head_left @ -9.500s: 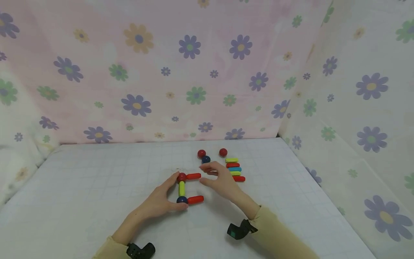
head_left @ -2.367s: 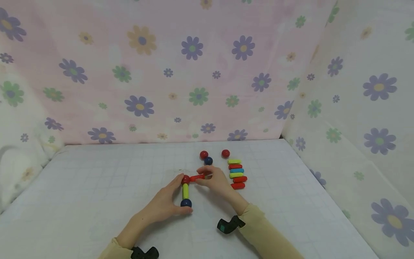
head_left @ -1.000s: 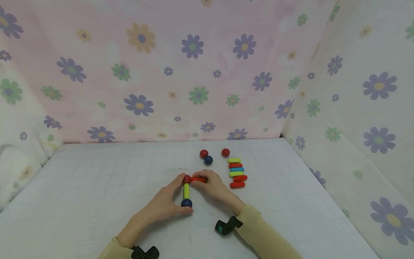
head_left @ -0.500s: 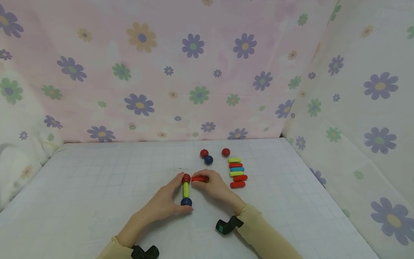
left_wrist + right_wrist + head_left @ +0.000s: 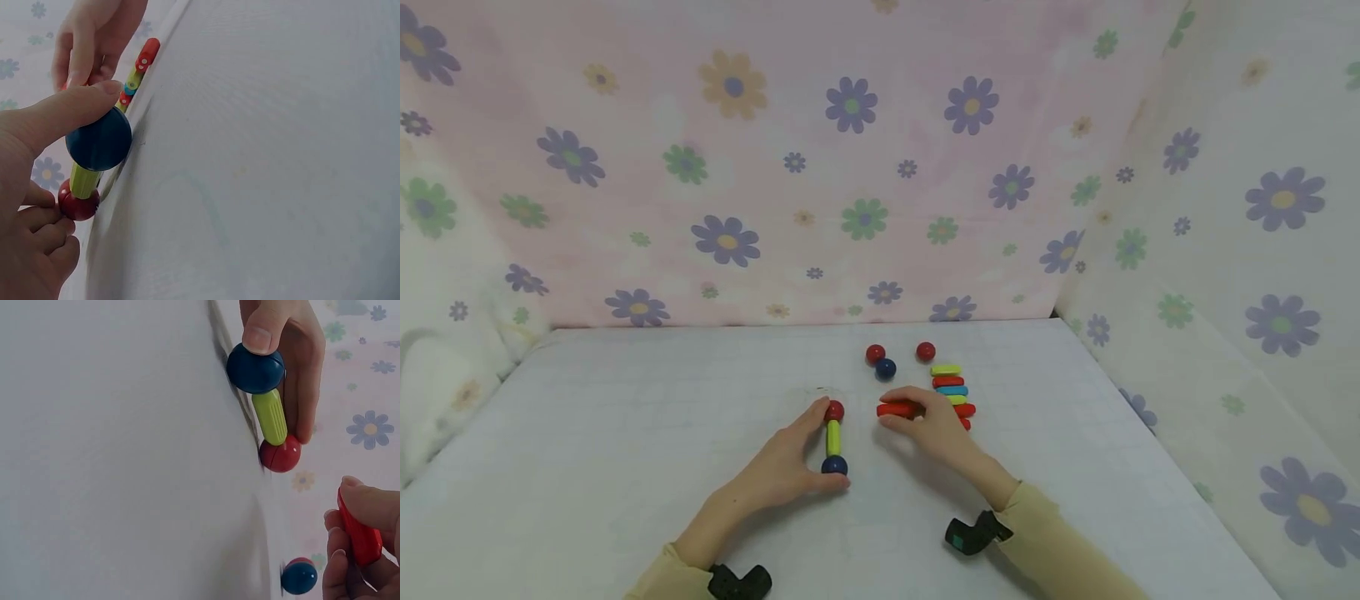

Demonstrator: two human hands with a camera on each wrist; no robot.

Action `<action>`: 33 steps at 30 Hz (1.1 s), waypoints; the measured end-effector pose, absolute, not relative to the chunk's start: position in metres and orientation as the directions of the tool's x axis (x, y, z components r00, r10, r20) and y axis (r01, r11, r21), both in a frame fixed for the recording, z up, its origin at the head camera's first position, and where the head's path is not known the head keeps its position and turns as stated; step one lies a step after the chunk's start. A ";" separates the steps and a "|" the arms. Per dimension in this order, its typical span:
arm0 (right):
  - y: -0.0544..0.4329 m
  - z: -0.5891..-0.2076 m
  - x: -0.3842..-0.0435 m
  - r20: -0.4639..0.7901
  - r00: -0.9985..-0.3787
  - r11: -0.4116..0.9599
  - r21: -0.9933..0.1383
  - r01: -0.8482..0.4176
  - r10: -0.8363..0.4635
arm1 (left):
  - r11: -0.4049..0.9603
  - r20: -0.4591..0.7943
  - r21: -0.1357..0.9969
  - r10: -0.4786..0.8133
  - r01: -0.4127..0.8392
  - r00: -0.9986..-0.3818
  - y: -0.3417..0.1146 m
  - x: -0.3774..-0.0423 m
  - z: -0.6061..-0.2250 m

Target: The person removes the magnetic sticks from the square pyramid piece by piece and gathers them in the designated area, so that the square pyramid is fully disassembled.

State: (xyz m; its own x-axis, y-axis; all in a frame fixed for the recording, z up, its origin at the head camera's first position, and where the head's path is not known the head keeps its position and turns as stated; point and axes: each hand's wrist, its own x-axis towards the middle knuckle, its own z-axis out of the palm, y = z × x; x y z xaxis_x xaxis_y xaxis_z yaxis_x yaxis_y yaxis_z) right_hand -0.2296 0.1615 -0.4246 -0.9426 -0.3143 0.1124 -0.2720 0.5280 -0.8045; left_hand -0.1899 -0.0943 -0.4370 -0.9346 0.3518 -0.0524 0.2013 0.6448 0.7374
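Observation:
My left hand point(image 5: 778, 471) spans a small build of magnetic toy pieces, thumb on the navy ball point(image 5: 834, 467) and fingertips at the red ball point(image 5: 834, 410). A yellow-green rod point(image 5: 833, 438) joins the two balls in a line. To the right, my right hand point(image 5: 943, 429) pinches a red magnetic rod point(image 5: 895, 409) between thumb and fingers, apart from the red ball. In the right wrist view the pinched red rod point(image 5: 359, 534) shows along the thumb, and the left thumb presses the navy ball point(image 5: 255, 369).
Beyond the right hand lies a column of rods, among them a yellow-green one point(image 5: 946, 370) and a blue one point(image 5: 952, 390); the hand partly covers the nearer rods. Farther back sit a red ball point(image 5: 876, 354) beside a navy ball point(image 5: 886, 369), and another red ball point(image 5: 926, 352).
Earlier, red rods stuck out from both held balls; one left the navy ball and another rod joined the column. Just now my right hand pulled the other off the red ball, rightward.

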 end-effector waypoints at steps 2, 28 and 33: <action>0.173 -0.423 -0.226 0.118 -0.947 0.545 -0.794 -0.270 -0.298 | 0.647 -0.052 0.734 0.355 0.205 -0.934 -0.094 -0.190 -0.436; 0.289 -0.431 -0.219 0.113 -0.984 0.526 -0.833 -0.171 -0.140 | 0.637 -0.063 0.746 0.356 0.193 -0.932 -0.095 -0.188 -0.435; 0.290 -0.433 -0.218 0.059 -0.988 0.506 -0.854 -0.123 -0.141 | 0.636 -0.060 0.747 0.356 0.195 -0.933 -0.095 -0.188 -0.436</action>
State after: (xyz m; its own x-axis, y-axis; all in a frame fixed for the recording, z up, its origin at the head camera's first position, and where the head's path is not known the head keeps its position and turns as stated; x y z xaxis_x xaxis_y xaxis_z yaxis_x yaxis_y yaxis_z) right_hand -0.2185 0.2898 -0.4331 -0.9883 -0.1406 0.0586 -0.1226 0.5059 -0.8539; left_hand -0.1883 -0.0945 -0.4355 -0.9326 0.3560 -0.0604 0.1945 0.6362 0.7466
